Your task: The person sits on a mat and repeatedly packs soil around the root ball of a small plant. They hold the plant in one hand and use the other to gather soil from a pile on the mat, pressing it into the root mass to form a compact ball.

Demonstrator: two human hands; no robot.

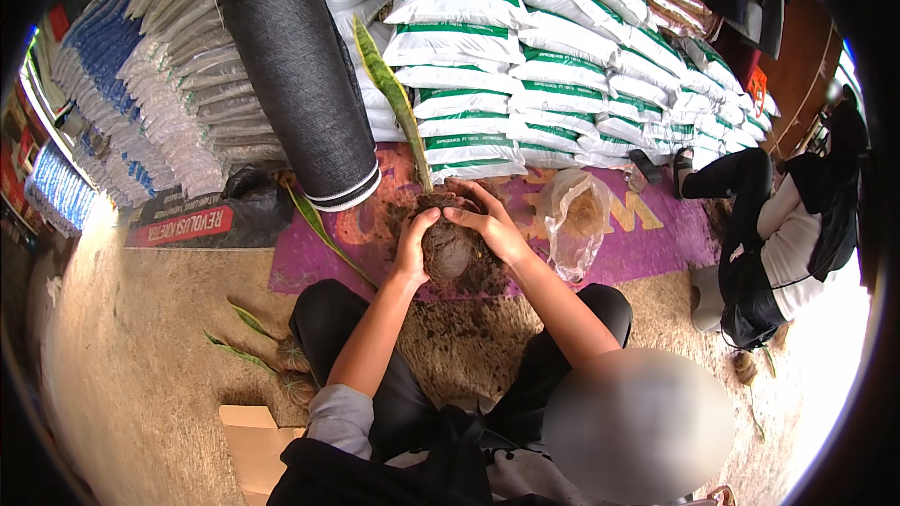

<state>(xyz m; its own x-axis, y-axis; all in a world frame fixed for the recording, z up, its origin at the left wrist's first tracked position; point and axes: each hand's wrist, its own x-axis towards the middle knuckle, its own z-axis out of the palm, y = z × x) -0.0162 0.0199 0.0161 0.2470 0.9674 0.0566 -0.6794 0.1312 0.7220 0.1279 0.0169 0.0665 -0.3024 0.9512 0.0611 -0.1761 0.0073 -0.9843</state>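
A snake plant (398,98) with one tall yellow-edged green leaf stands upright from a dark brown soil ball (448,258) in front of me. My left hand (412,242) cups the ball's left side, thumb at the top. From the other side my right hand (487,225) wraps the soil, its thumb lying near the leaf's base and its fingers curled behind. The hands hide part of the ball. Loose dark soil (487,276) is scattered beneath on a purple printed banner (647,248). A clear plastic bag (575,225) with brown stuff inside sits right of my right hand.
Another long snake plant leaf (323,234) lies left of my hands. Two small plants with round bases (292,356) and a cardboard piece (253,450) rest at left. A black mesh roll (300,75) leans against stacked white sacks (469,66). Another person (787,234) sits at right.
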